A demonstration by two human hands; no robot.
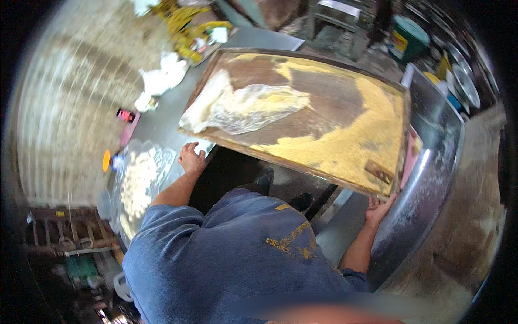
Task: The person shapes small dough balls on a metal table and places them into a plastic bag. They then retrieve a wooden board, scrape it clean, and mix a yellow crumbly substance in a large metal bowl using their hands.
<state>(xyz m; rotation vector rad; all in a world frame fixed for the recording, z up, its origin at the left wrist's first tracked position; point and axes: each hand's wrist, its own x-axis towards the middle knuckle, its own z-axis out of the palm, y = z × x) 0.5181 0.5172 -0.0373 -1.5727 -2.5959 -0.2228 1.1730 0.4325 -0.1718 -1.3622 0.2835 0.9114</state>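
Note:
A large wooden tray (323, 101) lies tilted across the view, with yellow crumbs (344, 150) spread along its right and near sides. Crumpled clear plastic sheeting (259, 105) rests on its left part. A small wooden block (378, 171) sits in the crumbs at the near right corner. My right hand (378, 208) holds that corner of the tray from below, its fingers partly hidden under the frame. Just off the tray's near left corner is my left hand (192, 158), fingers apart and curled, holding nothing. Pale dough pieces (137, 182) lie on clear plastic at the left.
A metal table (162, 117) runs under the tray's left side, bearing white plastic bags (166, 75) and an orange-lidded jar (107, 160). A curved metal trough (429, 170) stands at the right. Behind are a green bucket (408, 38) and a wooden stool (338, 16).

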